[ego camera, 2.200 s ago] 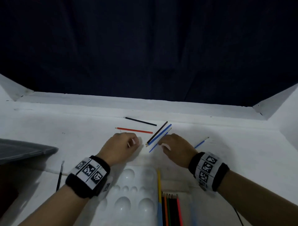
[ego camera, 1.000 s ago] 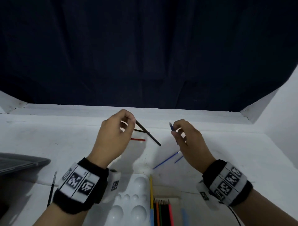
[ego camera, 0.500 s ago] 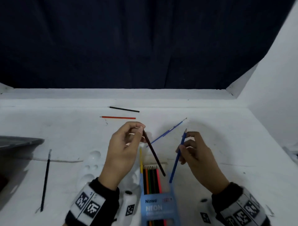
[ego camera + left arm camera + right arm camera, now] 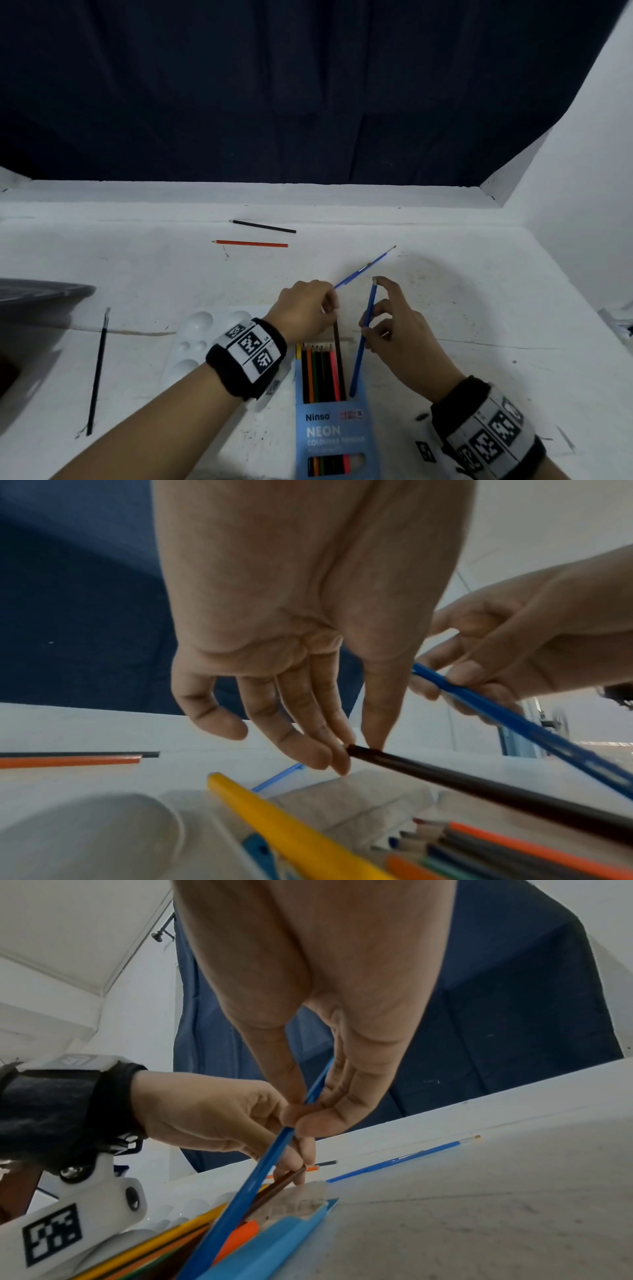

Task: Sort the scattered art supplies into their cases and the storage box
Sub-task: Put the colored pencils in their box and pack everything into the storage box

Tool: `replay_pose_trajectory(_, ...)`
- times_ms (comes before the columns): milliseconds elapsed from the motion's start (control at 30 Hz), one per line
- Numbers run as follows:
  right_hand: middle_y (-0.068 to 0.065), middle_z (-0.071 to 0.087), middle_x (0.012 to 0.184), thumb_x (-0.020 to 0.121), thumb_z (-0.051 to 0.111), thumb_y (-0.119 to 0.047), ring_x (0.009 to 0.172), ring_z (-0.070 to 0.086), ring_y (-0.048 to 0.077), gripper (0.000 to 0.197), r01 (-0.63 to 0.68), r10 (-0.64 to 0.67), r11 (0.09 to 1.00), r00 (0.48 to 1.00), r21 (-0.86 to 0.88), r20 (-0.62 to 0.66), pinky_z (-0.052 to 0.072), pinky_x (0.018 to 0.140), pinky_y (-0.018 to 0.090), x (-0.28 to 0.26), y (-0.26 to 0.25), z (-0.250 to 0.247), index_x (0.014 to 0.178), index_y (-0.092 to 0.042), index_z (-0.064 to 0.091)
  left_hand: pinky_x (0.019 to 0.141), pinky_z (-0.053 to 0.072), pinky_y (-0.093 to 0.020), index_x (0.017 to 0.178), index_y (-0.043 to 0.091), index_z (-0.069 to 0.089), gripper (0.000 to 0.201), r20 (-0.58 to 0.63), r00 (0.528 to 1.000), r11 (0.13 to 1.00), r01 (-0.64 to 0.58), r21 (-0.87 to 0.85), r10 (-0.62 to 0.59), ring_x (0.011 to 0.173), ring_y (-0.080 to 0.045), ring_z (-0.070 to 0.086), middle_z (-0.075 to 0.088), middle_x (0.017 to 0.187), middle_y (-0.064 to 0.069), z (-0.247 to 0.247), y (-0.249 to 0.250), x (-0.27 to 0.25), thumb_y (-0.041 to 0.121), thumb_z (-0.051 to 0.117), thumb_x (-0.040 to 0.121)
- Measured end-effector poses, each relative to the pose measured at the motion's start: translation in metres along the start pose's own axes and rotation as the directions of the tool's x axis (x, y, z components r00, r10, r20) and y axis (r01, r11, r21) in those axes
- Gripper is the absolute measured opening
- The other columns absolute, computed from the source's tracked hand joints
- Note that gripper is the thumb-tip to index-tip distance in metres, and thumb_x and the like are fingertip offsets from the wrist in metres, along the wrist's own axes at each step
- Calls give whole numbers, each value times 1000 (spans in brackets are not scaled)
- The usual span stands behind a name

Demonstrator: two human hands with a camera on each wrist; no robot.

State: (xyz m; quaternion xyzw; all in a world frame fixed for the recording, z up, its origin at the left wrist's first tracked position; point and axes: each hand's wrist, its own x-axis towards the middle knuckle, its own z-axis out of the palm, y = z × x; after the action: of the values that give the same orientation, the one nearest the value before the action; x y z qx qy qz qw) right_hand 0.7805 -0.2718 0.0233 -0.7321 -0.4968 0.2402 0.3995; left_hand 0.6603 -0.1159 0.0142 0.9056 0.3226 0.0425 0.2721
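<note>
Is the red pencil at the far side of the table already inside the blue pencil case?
No: the red pencil lies loose on the table, far from the blue pencil case.

Head cam looks down on my desk; wrist cams sit close under my palms, facing fingertips. All three share the pencil case [image 4: 337, 425] at lower centre

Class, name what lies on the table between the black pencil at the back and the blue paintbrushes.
Head view: the red pencil lies between black pencil and blue paintbrushes.
</note>
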Motion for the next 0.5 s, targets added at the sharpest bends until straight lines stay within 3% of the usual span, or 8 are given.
replay_pose_trajectory(167,-4,62,96,91,63,-4,64,68,8,71,-14,14,1000,1000,-4,5,55,64,22,5,2,2,146,-27,24,101,34,-40,116,26,64,34,86,993,957,-106,271,86,99,-13,61,68,107,11,5,2,-6,48,63,90)
replay_pose_trajectory(333,-5,64,95,90,65,-6,64,68,11,75,-5,5,1000,1000,-29,3,60,69,31,12,8,5,146,-30,23,86,30,-40,89,24,65,42,119,958,769,-280,574,260,91,-17,58,63,95,7,14,1,-24,64,52,89)
replay_pose_trajectory(500,-2,63,92,90,66,-6,62,68,10,67,13,-12,998,1000,-56,6,59,67,28,16,14,7,141,-30,30,94,31,-44,113,25,67,60,153,941,723,-331,607,302,106,-18,53,62,114,8,19,-4,-42,74,45,85)
